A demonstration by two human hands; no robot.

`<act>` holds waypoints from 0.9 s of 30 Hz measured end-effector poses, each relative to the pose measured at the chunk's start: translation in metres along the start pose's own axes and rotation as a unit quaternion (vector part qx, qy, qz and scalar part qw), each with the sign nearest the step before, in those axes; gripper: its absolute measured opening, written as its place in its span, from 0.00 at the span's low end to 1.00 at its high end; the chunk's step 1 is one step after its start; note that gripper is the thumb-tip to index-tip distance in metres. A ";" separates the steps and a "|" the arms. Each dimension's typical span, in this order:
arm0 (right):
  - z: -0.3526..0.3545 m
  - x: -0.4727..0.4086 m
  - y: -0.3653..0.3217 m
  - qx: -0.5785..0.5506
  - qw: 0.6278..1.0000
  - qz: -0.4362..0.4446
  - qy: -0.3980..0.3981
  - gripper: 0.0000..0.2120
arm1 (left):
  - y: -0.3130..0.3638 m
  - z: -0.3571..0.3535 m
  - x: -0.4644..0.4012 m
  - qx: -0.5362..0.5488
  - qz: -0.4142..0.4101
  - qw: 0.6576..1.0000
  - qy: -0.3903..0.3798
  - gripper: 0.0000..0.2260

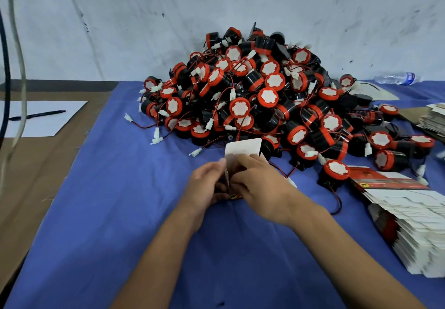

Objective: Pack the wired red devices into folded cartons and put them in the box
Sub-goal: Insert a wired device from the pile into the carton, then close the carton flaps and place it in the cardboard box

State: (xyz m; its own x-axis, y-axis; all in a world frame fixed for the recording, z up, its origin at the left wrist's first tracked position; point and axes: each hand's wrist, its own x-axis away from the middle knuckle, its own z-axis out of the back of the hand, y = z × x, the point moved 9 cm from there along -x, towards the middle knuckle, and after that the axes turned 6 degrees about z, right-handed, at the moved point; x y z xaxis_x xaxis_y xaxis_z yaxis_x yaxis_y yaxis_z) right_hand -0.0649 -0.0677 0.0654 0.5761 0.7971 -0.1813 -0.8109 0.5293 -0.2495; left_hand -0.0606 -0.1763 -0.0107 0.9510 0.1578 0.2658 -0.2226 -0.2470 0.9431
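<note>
A big heap of red-and-black round devices (pixel 260 96) with red wires and white plugs lies on the blue cloth. In front of it, at the centre, both my hands hold one small carton (pixel 243 148) whose white top flap stands up. My left hand (pixel 207 183) grips the carton's left side. My right hand (pixel 260 183) grips its right side, with fingers over the opening. The carton's red printed bottom edge shows between my hands. What is inside the carton is hidden.
A stack of flat unfolded cartons (pixel 407 217) lies at the right, with another stack (pixel 433 118) farther back. A water bottle (pixel 397 78) lies by the wall. A sheet of paper (pixel 41 118) with a pen (pixel 36 115) sits at the left. Cables (pixel 7 67) hang at the far left.
</note>
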 end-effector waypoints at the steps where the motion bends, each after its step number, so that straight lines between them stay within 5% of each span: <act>1: 0.001 0.002 0.000 -0.015 1.000 -0.004 0.007 0.12 | 0.000 0.000 0.000 -0.038 -0.020 0.999 0.019 0.13; 8: -0.004 0.031 -0.005 -0.040 0.997 0.053 0.033 0.27 | 0.005 -0.004 0.009 -0.108 -0.120 0.981 0.106 0.18; 11: 0.017 0.048 -0.002 -0.127 0.976 0.070 0.161 0.19 | 0.007 -0.006 0.013 -0.136 -0.146 0.972 0.121 0.13; 13: 0.045 0.072 0.022 -0.122 0.927 0.003 0.354 0.13 | 0.009 -0.006 0.013 -0.172 -0.157 0.963 0.133 0.07; 15: 0.046 0.089 0.072 -0.229 0.842 -0.156 0.463 0.11 | 0.009 -0.003 0.012 -0.180 -0.160 0.959 0.146 0.06; 17: 0.014 0.077 0.102 -0.429 0.753 -0.277 0.414 0.09 | 0.008 0.000 0.012 -0.169 -0.156 0.960 0.158 0.06; 18: -0.004 0.065 0.103 -0.489 0.740 -0.303 0.349 0.09 | 0.007 0.002 0.012 -0.163 -0.153 0.961 0.161 0.06; 21: -0.032 0.042 0.087 -0.513 0.781 -0.272 0.230 0.07 | 0.006 0.006 0.012 -0.141 -0.149 0.964 0.167 0.07; 27: -0.015 0.020 0.063 -0.381 0.893 -0.113 0.211 0.19 | 0.011 -0.003 0.015 -0.107 -0.199 0.966 0.128 0.16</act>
State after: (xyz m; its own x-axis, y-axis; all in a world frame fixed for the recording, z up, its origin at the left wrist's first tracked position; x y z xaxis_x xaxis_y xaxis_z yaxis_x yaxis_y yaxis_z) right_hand -0.1027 -0.0225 0.0314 0.8342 0.4287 -0.3467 -0.4562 0.1834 -0.8708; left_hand -0.0498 -0.1739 0.0038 0.8923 0.4376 -0.1109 0.0835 0.0813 0.9932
